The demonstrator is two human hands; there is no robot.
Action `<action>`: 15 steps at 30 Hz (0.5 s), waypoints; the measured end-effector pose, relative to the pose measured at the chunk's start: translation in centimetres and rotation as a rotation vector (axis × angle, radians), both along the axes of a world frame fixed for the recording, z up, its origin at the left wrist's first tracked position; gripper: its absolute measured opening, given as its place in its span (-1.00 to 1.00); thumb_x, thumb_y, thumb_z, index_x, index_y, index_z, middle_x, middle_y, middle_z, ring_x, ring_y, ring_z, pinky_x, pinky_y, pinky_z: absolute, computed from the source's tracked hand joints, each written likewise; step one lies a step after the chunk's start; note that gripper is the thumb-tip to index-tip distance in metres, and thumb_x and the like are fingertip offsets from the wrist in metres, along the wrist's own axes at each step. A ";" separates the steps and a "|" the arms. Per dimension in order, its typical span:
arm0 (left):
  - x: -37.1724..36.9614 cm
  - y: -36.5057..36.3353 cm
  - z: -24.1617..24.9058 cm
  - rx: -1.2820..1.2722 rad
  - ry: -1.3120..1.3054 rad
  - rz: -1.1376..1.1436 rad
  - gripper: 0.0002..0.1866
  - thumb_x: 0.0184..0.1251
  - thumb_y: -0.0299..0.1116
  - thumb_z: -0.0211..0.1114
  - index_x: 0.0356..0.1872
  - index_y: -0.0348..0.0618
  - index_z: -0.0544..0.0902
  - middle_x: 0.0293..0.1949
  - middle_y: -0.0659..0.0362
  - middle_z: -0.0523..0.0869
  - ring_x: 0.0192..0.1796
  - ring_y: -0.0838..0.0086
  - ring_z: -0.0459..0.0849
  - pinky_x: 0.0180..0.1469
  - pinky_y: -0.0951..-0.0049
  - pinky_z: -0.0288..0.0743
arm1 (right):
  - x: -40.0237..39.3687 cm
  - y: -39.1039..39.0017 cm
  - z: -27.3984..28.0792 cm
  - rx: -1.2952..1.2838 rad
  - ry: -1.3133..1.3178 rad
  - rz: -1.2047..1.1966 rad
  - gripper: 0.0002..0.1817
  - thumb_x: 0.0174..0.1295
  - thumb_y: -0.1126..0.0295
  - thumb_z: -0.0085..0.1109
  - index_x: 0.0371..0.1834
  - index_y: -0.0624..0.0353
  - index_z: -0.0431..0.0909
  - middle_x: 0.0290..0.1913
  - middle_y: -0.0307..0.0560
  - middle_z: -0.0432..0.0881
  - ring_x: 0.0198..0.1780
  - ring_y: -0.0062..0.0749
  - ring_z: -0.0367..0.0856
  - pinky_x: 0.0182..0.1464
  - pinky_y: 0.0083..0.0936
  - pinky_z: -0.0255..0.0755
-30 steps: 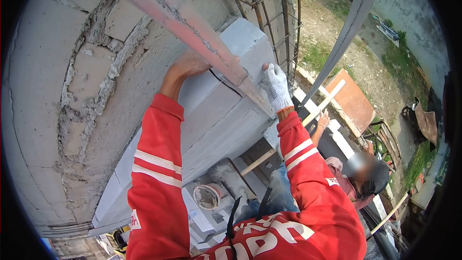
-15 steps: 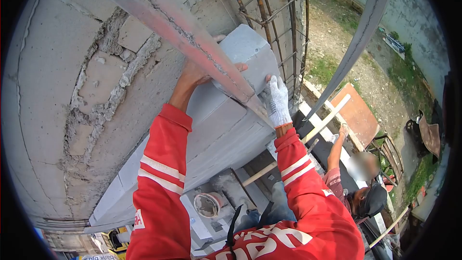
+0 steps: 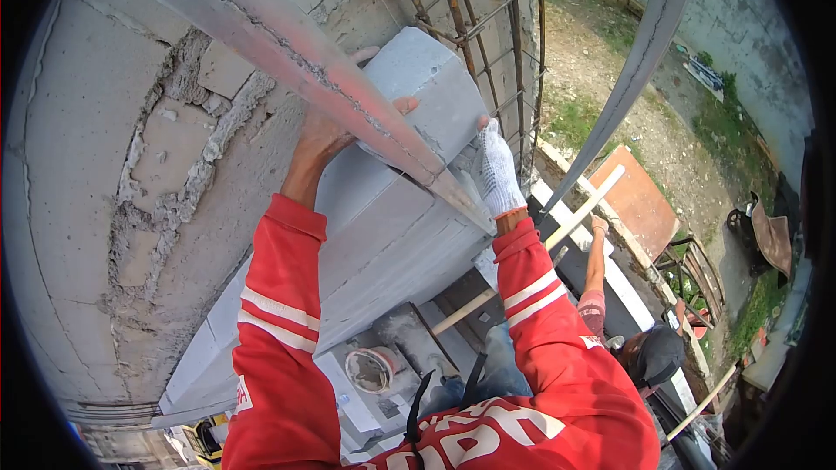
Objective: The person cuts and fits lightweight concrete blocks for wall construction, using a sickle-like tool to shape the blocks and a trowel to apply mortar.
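A light grey block rests on top of the block wall, close to the rebar. My bare left hand holds the block's left side, partly hidden behind a slanting metal bar stained red. My right hand, in a white knitted glove with bare fingertips, is against the block's right side. The fingers of both hands press on the block from opposite sides.
Rusty rebar rises beyond the block. Another metal bar slants at right. A bucket of mortar stands below. A co-worker in a dark cap is lower right, near a brown board.
Both hands and the block have shifted slightly left in view, along with the surroundings. The co-worker has lowered the head and moved an arm.
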State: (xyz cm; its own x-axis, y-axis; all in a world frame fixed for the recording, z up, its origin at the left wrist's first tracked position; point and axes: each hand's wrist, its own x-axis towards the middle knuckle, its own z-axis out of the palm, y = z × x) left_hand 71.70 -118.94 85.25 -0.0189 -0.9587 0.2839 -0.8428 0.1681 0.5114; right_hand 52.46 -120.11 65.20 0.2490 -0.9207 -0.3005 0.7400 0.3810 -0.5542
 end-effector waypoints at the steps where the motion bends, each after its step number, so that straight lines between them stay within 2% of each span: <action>1: -0.2 0.0 0.0 -0.024 -0.035 0.015 0.10 -0.21 0.18 0.78 0.29 -0.45 0.59 0.27 -0.19 0.65 0.24 0.12 0.66 0.26 0.11 0.58 | 0.6 -0.8 -1.6 -0.034 0.147 0.080 -0.31 0.60 -0.20 -0.01 0.29 0.30 0.53 0.09 -0.06 0.67 0.02 -0.37 0.63 0.08 -0.40 0.56; 2: -0.5 -0.1 0.4 -0.026 -0.033 0.019 0.10 -0.21 0.18 0.78 0.29 -0.45 0.59 0.27 -0.19 0.65 0.24 0.12 0.66 0.26 0.11 0.58 | 0.8 -0.9 -1.0 -0.068 0.293 0.163 -0.24 0.59 -0.23 -0.04 0.40 0.33 0.47 0.13 -0.02 0.66 0.03 -0.31 0.68 0.07 -0.33 0.62; 3: -0.7 -0.2 1.1 0.013 -0.002 0.038 0.07 -0.20 0.11 0.79 0.33 -0.40 0.60 0.26 -0.24 0.65 0.27 0.04 0.66 0.31 0.07 0.56 | 0.2 -0.8 0.1 -0.112 0.479 0.197 -0.23 0.57 -0.25 -0.01 0.39 0.32 0.47 0.09 -0.02 0.68 0.02 -0.29 0.70 0.07 -0.31 0.65; 4: -0.8 -0.1 1.6 0.050 0.028 0.060 0.05 -0.18 0.03 0.80 0.37 -0.36 0.60 0.25 -0.29 0.66 0.31 -0.05 0.65 0.36 0.02 0.55 | 0.4 -0.6 -0.1 -0.120 0.478 0.207 -0.23 0.57 -0.25 -0.01 0.39 0.32 0.47 0.09 -0.02 0.68 0.02 -0.29 0.70 0.07 -0.31 0.65; 5: -0.6 -0.1 1.4 0.041 0.026 0.073 0.05 -0.18 0.03 0.80 0.37 -0.36 0.60 0.25 -0.29 0.66 0.31 -0.05 0.65 0.36 0.02 0.55 | 0.6 -0.6 -0.5 -0.105 0.389 0.164 -0.23 0.56 -0.25 0.02 0.36 0.33 0.50 0.06 -0.02 0.69 -0.02 -0.31 0.70 0.03 -0.33 0.63; 6: -0.4 -0.1 0.9 -0.096 -0.037 0.029 -0.02 -0.20 0.10 0.79 0.23 -0.36 0.65 0.16 -0.18 0.70 0.19 0.05 0.69 0.24 0.07 0.58 | 0.8 -0.7 -1.3 -0.091 0.299 0.122 -0.23 0.55 -0.25 0.04 0.32 0.35 0.53 0.02 -0.02 0.71 -0.07 -0.33 0.69 -0.02 -0.35 0.62; 7: -0.1 -0.2 0.6 -0.232 -0.102 -0.017 -0.07 -0.22 0.17 0.79 0.09 -0.37 0.70 0.08 -0.07 0.75 0.07 0.15 0.72 0.12 0.12 0.61 | 1.2 -1.0 -2.3 -0.089 0.352 0.096 -0.35 0.56 -0.19 0.07 0.12 0.30 0.60 -0.11 -0.09 0.71 -0.16 -0.35 0.67 -0.12 -0.30 0.57; 8: 0.0 -0.1 1.4 -0.238 -0.105 -0.008 -0.07 -0.22 0.17 0.79 0.09 -0.37 0.70 0.08 -0.07 0.75 0.07 0.15 0.72 0.12 0.12 0.61 | 0.9 -1.0 -2.1 -0.097 0.351 0.104 -0.35 0.56 -0.19 0.07 0.12 0.30 0.60 -0.11 -0.09 0.71 -0.16 -0.35 0.67 -0.12 -0.30 0.57; 10: -0.3 0.1 3.7 0.034 0.085 0.032 0.03 -0.17 0.04 0.80 0.34 -0.37 0.61 0.27 -0.31 0.64 0.33 -0.07 0.64 0.40 0.04 0.52 | 0.1 -0.8 -0.9 -0.443 0.682 0.119 -0.50 0.63 -0.06 0.00 -0.06 0.24 0.58 -0.21 -0.13 0.69 -0.23 -0.25 0.68 -0.18 -0.19 0.53; 14: -0.4 0.9 5.6 -0.020 0.010 0.018 -0.04 -0.15 0.03 0.80 0.29 -0.34 0.66 0.23 -0.21 0.67 0.26 0.03 0.68 0.31 0.11 0.58 | 0.7 -0.9 0.0 -0.617 0.745 0.012 -0.57 0.70 0.07 -0.11 -0.17 0.22 0.53 -0.30 -0.16 0.65 -0.19 -0.15 0.69 -0.13 -0.11 0.50; 15: 0.0 1.0 5.9 -0.083 -0.100 0.027 -0.07 -0.15 0.04 0.80 0.26 -0.31 0.68 0.17 -0.13 0.71 0.18 0.11 0.69 0.24 0.16 0.60 | 0.5 -0.9 0.2 -0.741 1.013 0.031 -0.56 0.72 0.07 -0.19 -0.09 0.22 0.54 -0.18 -0.10 0.68 -0.08 -0.12 0.68 -0.01 -0.12 0.50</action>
